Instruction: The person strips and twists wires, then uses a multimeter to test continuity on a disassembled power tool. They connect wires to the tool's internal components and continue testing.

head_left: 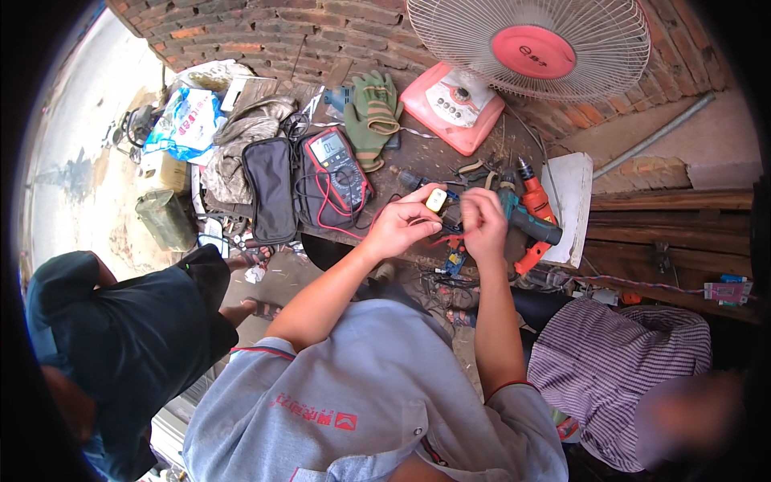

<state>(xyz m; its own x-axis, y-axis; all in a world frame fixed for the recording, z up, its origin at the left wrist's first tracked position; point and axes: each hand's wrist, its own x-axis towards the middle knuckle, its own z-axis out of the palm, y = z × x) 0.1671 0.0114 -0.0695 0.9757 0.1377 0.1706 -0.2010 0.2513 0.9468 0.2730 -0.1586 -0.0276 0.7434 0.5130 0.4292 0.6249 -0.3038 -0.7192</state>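
Observation:
My left hand [403, 225] is closed, pinching a small yellow block with rounded corners [436, 200] between thumb and fingers. Close on its right, my right hand [485, 226] is raised with bent fingers smeared by motion; whether it holds anything is hidden. Thin red and dark leads pass by and under the hands. Left of them, a red-and-grey multimeter [336, 170] lies in an opened black zip case [271, 191], its leads looped over it. Beyond my right hand are an orange power drill [536, 193] and a teal-and-black cordless tool [526, 218].
Green work gloves [373, 112] lie at the table's back, beside the pink-and-white base [454, 104] of a fan [534, 48]. Grey cloth [233, 153] and a blue-white bag [186, 122] sit to the left. One person [128, 337] is at left, another [618, 369] at right.

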